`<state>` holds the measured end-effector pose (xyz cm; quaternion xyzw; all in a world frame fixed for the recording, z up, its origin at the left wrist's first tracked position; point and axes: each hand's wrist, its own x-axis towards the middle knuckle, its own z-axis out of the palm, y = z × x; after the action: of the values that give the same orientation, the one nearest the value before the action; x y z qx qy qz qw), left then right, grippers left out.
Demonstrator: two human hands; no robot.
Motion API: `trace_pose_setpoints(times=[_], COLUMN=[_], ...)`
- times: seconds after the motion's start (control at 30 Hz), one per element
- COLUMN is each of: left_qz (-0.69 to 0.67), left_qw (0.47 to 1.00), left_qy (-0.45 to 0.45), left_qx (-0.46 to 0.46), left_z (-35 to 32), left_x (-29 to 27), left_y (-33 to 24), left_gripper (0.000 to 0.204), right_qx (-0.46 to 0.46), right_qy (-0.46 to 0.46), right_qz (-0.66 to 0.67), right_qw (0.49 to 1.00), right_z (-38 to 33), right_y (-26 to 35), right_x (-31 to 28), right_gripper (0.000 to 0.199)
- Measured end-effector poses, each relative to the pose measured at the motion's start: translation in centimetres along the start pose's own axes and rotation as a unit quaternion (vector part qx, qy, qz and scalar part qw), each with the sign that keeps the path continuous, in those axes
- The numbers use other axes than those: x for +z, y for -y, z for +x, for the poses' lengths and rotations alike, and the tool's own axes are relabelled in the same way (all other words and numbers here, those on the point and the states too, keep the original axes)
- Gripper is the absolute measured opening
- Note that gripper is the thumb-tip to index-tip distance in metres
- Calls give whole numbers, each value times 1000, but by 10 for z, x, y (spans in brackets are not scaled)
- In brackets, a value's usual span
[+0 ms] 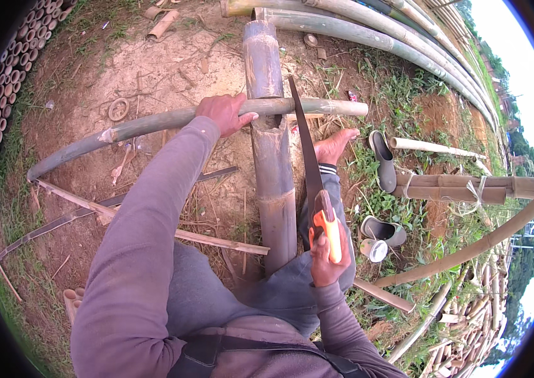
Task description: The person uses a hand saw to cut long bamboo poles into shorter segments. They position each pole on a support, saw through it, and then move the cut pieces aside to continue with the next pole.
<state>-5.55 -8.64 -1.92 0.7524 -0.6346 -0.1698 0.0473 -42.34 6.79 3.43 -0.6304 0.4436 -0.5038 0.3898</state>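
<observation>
Evidently we are at the sawing step. Our left hand (pixel 221 116) grips the bamboo pole (pixel 160 121), which lies across the notched, thicker bamboo trunk (pixel 278 223), and our right hand (pixel 327 269) is wrapped round the handle of the saw (pixel 310 160). The blade crosses over the pole toward its right end; whether the teeth touch, we cannot tell. The next stroke likely calls for firm left-hand pressure and a steady, square blade.

Room above dirt (pixel 153 70) beyond the pole (pixel 153 123), thick bamboo (pixel 278 220) and saw (pixel 308 157) blocking the right, foot (pixel 335 147) near saw
</observation>
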Motion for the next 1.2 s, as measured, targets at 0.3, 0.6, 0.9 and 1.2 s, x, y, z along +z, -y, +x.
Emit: trace_pose_setpoints(times=[0.3,0.6,0.9,1.2], left_qz=[16,2,10,13], left_qw=[1000,1000,1000,1000], left_qy=[-7,-3,-1,-4], left_qx=[-4,11,-7,10], left_z=[-6,1,-3,2], left_x=[-10,1,-10,2], left_y=[-8,3,-6,2], left_gripper=[71,70,70,68], right_qx=[43,68,99,86], right_qy=[13,23,6,18], right_qz=[-56,-46,-35,-72], right_qw=[997,996,994,993], right_z=[80,29,36,71], right_y=[-34,-6,-20,-24], right_x=[38,8,14,37], right_gripper=[43,50,46,46])
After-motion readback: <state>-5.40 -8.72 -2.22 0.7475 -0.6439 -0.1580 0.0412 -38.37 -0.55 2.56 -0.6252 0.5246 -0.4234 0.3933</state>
